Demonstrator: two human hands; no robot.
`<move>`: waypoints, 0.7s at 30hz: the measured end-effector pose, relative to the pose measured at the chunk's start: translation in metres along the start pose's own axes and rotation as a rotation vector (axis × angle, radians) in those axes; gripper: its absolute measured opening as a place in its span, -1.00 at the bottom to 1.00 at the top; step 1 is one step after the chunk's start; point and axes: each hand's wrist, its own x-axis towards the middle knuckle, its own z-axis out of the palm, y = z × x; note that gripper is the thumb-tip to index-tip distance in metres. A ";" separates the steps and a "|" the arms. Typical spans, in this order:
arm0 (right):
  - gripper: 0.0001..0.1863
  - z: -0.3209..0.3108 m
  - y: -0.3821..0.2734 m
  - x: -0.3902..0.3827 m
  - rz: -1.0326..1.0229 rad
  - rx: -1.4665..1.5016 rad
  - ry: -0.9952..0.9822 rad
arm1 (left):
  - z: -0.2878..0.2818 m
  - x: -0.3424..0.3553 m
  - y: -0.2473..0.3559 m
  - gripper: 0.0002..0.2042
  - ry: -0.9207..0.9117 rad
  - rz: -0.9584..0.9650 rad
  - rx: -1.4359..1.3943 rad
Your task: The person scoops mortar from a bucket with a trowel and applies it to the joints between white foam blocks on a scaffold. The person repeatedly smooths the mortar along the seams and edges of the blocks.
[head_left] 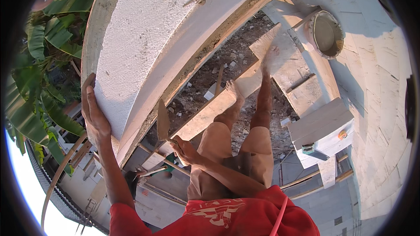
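Note:
My left hand (95, 112) lies with fingers stretched along the outer edge of a curved ledge (135, 39), whose top is rough and white. In my closed right hand (186, 150) is a trowel (163, 121), its pointed blade up beside the ledge's inner side. The blade looks dusty or coated; whether it touches the ledge I cannot tell. Below the hand my bare legs stand over a pale plank (205, 116), with one foot on it and the other farther right on a board.
A round bucket (326, 35) with grey stuff inside stands at the upper right. Below it, a box-like block (321, 129) carries small things, one orange. Rubble (245, 39) lies low between ledge and boards. Large-leaved plants (43, 100) grow beyond the ledge at left. Poles (315, 179) run lower down.

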 end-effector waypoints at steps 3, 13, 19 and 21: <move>-0.61 -0.004 -0.012 -0.009 -0.077 0.080 0.180 | 0.000 -0.001 -0.002 -0.38 0.007 -0.036 -0.004; -0.64 -0.039 -0.069 0.074 -0.137 0.634 0.377 | 0.002 -0.003 -0.001 -0.43 0.068 -0.029 -0.024; -0.62 0.043 -0.019 0.092 -0.103 0.595 0.315 | -0.003 -0.001 -0.008 -0.43 0.064 -0.016 0.008; -0.64 0.078 -0.002 0.086 -0.011 0.501 0.262 | 0.001 0.000 -0.007 -0.42 0.027 -0.063 -0.076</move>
